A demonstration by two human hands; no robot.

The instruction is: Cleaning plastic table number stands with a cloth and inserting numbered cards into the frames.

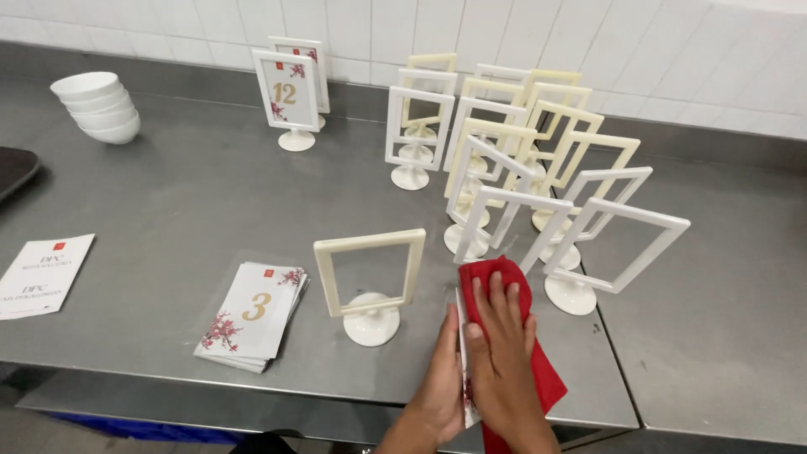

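My left hand (441,382) holds a thin white card (461,353) upright on edge at the near rim of the steel surface (168,210), fingers closed along its left face. My right hand (503,349) presses a red cloth (538,370) flat against the card's other face; fingers spread over the cloth, gripping it against the card.

Just left of the hands: one empty cream frame stand (370,282), upright on its round base. Further left: a stack of numbered flower-print cards (252,315), lying flat. At the left edge: a white printed sheet (38,273).

Behind the hands: a cluster of empty white and cream frame stands (513,160), close together.

Far left: stacked white bowls (97,105). Near the tiled wall (588,42): two stands with cards inserted (290,92).
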